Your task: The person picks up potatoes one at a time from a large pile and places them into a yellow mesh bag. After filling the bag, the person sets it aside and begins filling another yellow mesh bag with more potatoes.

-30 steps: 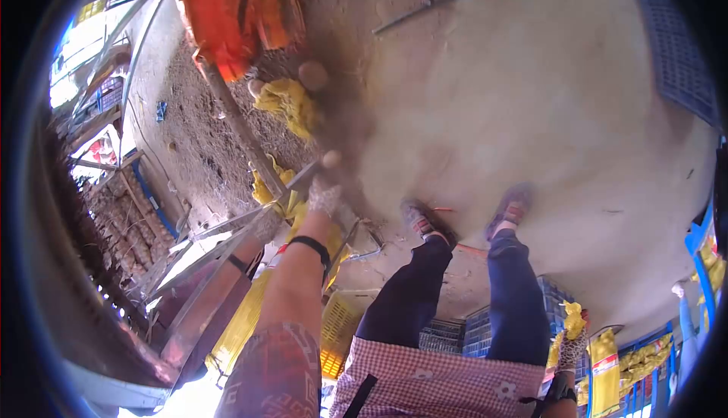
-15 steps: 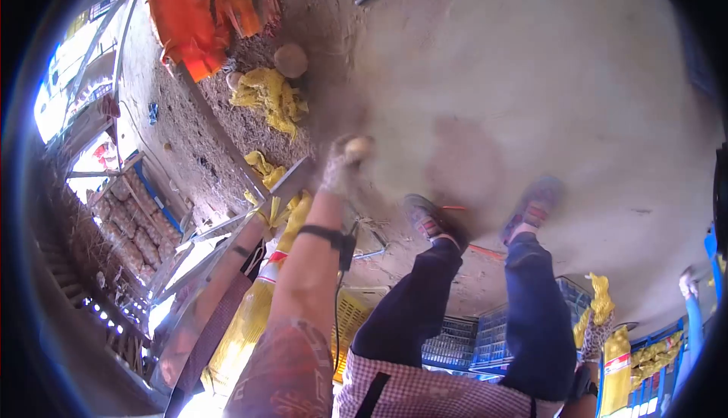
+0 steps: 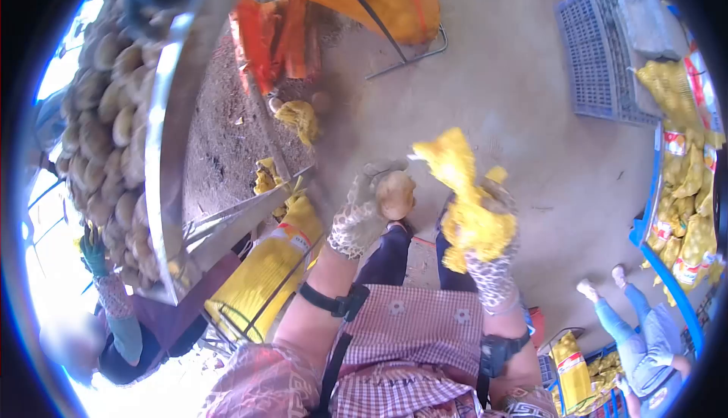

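Observation:
My left hand (image 3: 358, 217), in a leopard-print glove, is closed around a round brown potato (image 3: 396, 196) in front of my body. Level with it, my right hand (image 3: 503, 217) in a matching glove grips a crumpled yellow mesh bag (image 3: 474, 224), which covers part of its fingers. The bag's upper end sticks up toward the potato without touching it. Beside my left forearm, a long yellow mesh sack (image 3: 265, 278) hangs on a metal frame.
A metal-edged table (image 3: 163, 168) heaped with potatoes (image 3: 106, 137) stands left, with a co-worker's green-gloved hand (image 3: 93, 251) at it. An orange sack (image 3: 394, 1) on a stand is ahead. Right are a blue crate (image 3: 595, 54), filled yellow bags (image 3: 686, 213) and another person (image 3: 644, 342).
My left hand has come up from near the floor, still holding the potato. My right hand has moved from the lower right edge to the middle with the yellow mesh bag. The view has shifted.

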Motion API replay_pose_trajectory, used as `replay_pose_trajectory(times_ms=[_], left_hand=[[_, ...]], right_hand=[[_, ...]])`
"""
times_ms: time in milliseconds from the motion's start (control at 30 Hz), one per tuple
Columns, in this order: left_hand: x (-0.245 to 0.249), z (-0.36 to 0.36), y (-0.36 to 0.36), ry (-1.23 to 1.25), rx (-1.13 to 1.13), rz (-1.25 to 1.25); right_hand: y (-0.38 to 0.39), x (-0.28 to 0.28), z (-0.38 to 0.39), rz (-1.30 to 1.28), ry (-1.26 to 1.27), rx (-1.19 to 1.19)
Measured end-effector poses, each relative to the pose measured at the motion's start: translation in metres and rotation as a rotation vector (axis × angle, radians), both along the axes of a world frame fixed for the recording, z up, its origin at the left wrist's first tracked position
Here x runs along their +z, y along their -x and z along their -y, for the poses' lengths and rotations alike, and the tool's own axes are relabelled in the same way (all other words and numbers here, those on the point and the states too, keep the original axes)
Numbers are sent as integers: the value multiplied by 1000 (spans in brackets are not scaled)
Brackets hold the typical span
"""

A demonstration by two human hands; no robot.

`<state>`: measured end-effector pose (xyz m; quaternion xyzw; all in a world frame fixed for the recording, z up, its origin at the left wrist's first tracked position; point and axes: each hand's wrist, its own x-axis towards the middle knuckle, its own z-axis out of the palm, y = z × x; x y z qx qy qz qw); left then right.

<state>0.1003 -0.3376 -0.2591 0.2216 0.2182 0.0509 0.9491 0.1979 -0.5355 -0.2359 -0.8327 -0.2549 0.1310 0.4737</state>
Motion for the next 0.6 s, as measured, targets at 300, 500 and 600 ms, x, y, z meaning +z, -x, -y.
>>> replay_pose_trajectory(times_ms=[300,500,600], left_hand=[[110,-9,61,781,137,100],[192,-65,145,498,333,130],[201,-75,232,90,467,37]], right_hand=[[2,56,-42,-571,56,-15],[2,98,-38,-771,-7,-35],[8,126,-43,-712,-27,10]])
